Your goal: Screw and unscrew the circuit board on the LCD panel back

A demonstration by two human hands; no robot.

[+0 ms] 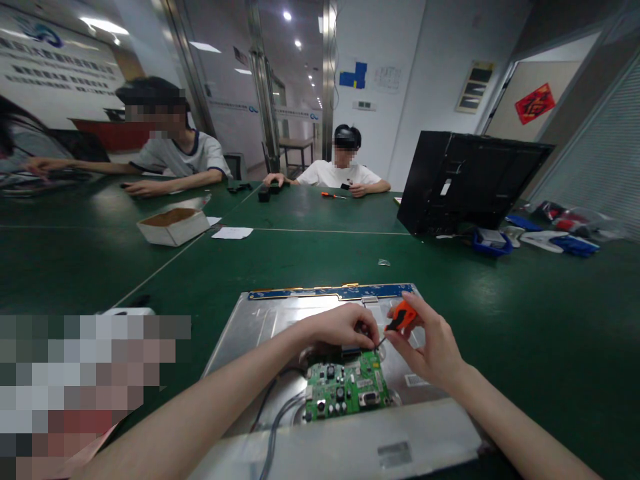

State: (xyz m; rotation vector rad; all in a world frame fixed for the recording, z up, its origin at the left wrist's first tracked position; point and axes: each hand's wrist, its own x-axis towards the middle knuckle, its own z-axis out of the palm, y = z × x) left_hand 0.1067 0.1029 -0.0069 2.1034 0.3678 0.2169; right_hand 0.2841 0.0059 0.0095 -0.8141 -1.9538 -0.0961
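Note:
A silver metal panel (260, 323) lies flat on the green table in front of me, with a narrow blue circuit strip (330, 292) along its far edge. A green circuit board (347, 390) sits on the panel near me, and grey cables (273, 417) run from its left side. My right hand (433, 347) is closed round an orange-handled screwdriver (400, 317) whose tip points down at the board's top edge. My left hand (345, 327) rests curled on the panel beside that tip, fingers pinched at the board's upper edge; what they hold is hidden.
A black monitor (465, 183) stands at the right, with blue and white items (550, 240) beside it. An open cardboard box (173, 225) and a paper sheet (233, 233) lie at the left. Two people sit across the table, another screwdriver (333, 195) near one.

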